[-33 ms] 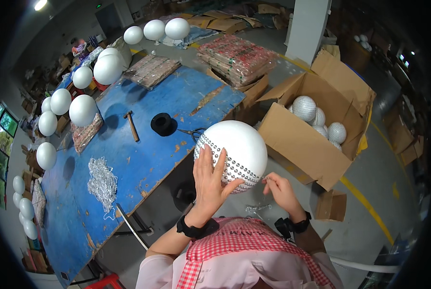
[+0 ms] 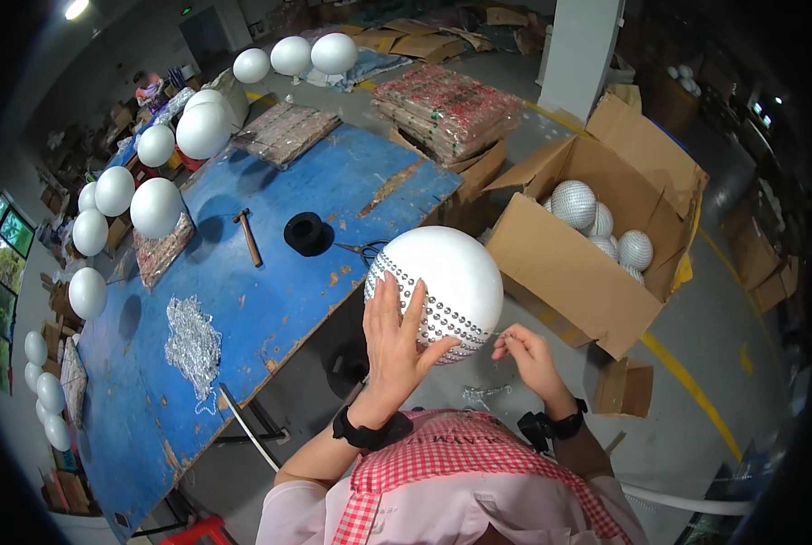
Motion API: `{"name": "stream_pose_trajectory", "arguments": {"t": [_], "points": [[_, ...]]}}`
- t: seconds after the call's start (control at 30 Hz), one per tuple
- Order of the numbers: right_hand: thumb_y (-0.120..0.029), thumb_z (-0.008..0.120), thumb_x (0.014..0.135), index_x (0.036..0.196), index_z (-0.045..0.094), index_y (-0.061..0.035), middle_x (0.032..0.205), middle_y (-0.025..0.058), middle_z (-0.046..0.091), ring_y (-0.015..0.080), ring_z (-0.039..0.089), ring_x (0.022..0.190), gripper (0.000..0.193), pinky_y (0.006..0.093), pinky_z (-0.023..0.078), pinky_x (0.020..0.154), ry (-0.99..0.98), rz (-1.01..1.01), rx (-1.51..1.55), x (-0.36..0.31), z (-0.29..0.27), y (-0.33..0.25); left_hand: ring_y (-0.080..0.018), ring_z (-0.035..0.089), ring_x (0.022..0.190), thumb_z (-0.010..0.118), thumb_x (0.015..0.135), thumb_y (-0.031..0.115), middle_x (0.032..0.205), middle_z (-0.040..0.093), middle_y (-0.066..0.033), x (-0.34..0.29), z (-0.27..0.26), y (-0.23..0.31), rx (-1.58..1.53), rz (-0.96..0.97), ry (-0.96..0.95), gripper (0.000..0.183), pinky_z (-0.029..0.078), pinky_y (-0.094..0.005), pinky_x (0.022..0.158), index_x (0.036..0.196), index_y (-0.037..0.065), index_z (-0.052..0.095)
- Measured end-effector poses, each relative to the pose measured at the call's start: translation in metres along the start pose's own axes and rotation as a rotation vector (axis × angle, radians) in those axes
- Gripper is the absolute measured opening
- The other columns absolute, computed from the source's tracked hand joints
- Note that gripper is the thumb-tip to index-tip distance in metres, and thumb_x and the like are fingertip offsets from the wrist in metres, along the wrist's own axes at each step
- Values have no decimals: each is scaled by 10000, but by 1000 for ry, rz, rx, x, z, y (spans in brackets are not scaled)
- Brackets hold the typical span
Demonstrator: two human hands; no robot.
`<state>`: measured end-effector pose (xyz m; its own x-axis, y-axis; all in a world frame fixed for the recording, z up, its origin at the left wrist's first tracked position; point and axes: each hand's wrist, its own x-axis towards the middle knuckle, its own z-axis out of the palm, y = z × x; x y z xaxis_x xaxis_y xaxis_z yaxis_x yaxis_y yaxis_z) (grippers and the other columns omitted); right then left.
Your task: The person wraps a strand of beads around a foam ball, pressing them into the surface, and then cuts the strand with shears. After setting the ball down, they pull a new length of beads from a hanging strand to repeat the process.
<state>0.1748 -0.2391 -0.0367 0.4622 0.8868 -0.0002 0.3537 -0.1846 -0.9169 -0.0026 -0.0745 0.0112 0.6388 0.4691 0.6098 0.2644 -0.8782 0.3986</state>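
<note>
A large white ball (image 2: pixel 451 272) is up in front of me, its lower part wrapped in rows of silver beads. My left hand (image 2: pixel 395 341) grips it from the near left side, fingers spread over the bead rows. Just right of the ball, my right hand (image 2: pixel 526 357) is closed in a pinch on a thin silver bead strand (image 2: pixel 497 347) at the ball's lower right edge. Below hangs a small bunch of silver bead chain (image 2: pixel 486 394). The ball's underside is hidden.
On the blue table (image 2: pixel 270 318) lie a heap of bead chain (image 2: pixel 193 345), a hammer (image 2: pixel 249 238), a black spool (image 2: pixel 308 234) and scissors (image 2: pixel 362 248). Several plain white balls (image 2: pixel 156 208) stand along its far side. A cardboard box (image 2: pixel 574 272) with beaded balls (image 2: pixel 573 204) is at right.
</note>
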Motion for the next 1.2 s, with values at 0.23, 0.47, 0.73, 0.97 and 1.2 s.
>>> {"name": "stream_pose_trajectory", "arguments": {"t": [0.23, 0.47, 0.73, 0.97, 1.2], "points": [[-77, 528, 931, 940, 621, 40, 862, 84, 663, 127, 608, 828, 151, 269, 455, 793, -104, -36, 840, -12, -21, -6, -445, 255, 1371, 733, 750, 452, 1473, 271, -289, -7, 7, 9, 60, -27, 35, 844, 224, -554, 1075, 1420, 64, 397], [-63, 627, 879, 876, 682, 31, 796, 57, 671, 96, 603, 741, 110, 230, 466, 724, -112, 25, 612, -8, -35, 10, -435, 257, 1373, 722, 758, 459, 1485, 274, -262, -13, 9, 26, 172, -52, 61, 822, 225, -553, 1078, 1416, 77, 411], [-42, 671, 846, 910, 687, 43, 768, 34, 671, 82, 610, 699, 108, 215, 479, 640, -168, 17, 489, -5, -40, 22, -406, 329, 1344, 758, 736, 388, 1451, 323, -271, -16, 10, 41, 106, -204, 127, 890, 250, -515, 1078, 1444, 51, 338], [-64, 675, 847, 870, 685, 37, 736, 30, 666, 78, 603, 695, 104, 217, 472, 637, -232, -6, 394, 3, -48, 44, -410, 339, 1331, 779, 719, 350, 1436, 336, -278, -16, 12, 52, 167, -235, 199, 848, 278, -507, 1067, 1423, 84, 387], [-84, 686, 844, 849, 678, 29, 713, 16, 660, 64, 580, 671, 113, 216, 449, 613, -287, -89, 270, -3, -59, 35, -406, 384, 1287, 800, 699, 305, 1411, 375, -256, -19, 19, 49, 142, -300, 254, 794, 324, -470, 1042, 1384, 112, 448]]}}
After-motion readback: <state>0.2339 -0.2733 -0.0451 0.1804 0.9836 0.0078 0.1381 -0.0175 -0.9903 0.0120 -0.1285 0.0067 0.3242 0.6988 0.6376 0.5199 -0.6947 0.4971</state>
